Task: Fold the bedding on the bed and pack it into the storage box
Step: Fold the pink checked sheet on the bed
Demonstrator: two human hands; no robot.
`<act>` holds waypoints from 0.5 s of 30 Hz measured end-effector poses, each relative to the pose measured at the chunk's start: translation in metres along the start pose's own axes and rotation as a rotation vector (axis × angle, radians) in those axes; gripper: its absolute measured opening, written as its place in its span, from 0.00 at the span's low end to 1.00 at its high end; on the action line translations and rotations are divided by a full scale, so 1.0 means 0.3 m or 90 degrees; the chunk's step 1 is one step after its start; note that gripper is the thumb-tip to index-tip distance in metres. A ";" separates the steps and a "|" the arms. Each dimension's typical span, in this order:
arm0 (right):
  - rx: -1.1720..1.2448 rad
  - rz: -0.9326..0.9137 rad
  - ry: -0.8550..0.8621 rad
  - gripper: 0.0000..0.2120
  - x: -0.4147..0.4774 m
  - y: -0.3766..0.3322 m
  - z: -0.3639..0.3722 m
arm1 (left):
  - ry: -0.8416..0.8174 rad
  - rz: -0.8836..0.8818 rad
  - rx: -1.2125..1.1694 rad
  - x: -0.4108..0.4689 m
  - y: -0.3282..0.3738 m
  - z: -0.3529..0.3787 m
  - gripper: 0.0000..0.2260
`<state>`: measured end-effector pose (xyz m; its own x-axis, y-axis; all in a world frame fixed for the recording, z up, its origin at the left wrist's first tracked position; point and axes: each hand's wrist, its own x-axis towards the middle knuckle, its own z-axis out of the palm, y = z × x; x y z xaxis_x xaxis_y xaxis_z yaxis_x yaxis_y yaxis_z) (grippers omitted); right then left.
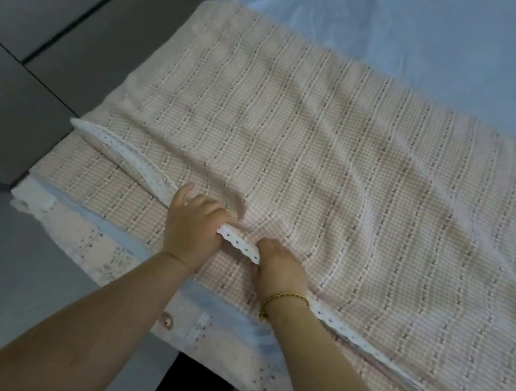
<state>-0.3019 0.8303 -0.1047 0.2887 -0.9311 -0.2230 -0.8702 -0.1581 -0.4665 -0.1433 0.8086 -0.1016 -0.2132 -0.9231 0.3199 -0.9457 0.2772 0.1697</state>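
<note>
Pink checked bedding (305, 130) lay spread on the bed (424, 53), stretching away beyond both hands, with one layer seemingly lying over another. The left hand (189, 229) and the right hand (277, 267), close together, each gripped the white lace trim (239, 244) that ran between them, fingers curled round it. Folding looked barely started: at most one fold made, more left, and packing not begun. No storage box was in view. No writing or brand could be read

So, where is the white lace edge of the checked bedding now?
In the head view the lace edge runs diagonally through the lower centre, gripped by the left hand and right hand side by side, on the pink checked bedding.
</note>
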 end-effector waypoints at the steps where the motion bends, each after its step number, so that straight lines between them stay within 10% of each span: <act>1: 0.006 -0.036 0.074 0.11 0.009 -0.007 0.001 | 0.020 -0.015 -0.008 0.017 -0.041 -0.022 0.07; 6: -0.036 -0.136 0.125 0.07 -0.068 -0.004 0.098 | -0.008 -0.035 -0.008 -0.021 -0.235 -0.057 0.08; 12: -0.102 -0.101 0.054 0.26 -0.047 0.006 0.151 | -0.105 -0.154 -0.050 -0.158 -0.341 -0.047 0.13; 15: -0.121 -0.121 0.030 0.23 -0.039 0.009 0.157 | -0.014 -0.499 -0.208 -0.082 -0.328 -0.080 0.11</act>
<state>-0.2888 0.8562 -0.1437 0.4389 -0.8925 -0.1045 -0.8630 -0.3862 -0.3257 -0.0392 0.8104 -0.1038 0.4664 -0.8844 -0.0199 -0.7044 -0.3849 0.5963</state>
